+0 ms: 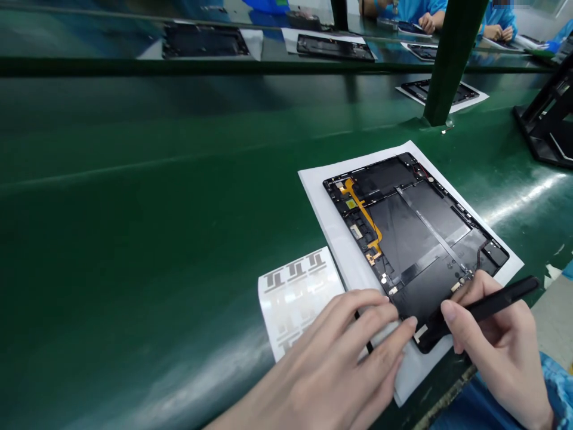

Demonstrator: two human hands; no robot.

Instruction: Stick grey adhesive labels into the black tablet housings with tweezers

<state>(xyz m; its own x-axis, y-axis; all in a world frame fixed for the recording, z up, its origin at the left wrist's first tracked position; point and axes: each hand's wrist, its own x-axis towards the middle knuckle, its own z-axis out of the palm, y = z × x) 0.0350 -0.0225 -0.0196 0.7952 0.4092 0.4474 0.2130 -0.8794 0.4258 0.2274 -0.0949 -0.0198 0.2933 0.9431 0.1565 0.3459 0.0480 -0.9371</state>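
Observation:
An opened black tablet point(416, 233), back cover off, lies on a white sheet point(326, 203) on the green belt. An orange flex cable point(364, 218) runs down its left side. My left hand point(331, 364) rests flat, fingers stretched out, on the near left corner of the tablet and the sheet. My right hand point(496, 340) pinches a black stylus-like tool point(483, 307), whose tip meets the tablet's near edge next to a small pale tab. A white sheet of grey T-shaped stickers point(298, 292) lies just left of my left hand.
The green conveyor belt point(134, 239) stretches left and away. A dark green post point(447, 65) stands behind the tablet, a black stand point(546, 125) at far right. More opened tablets on white sheets point(441, 92) lie farther back, where other people in blue sleeves point(425, 15) work.

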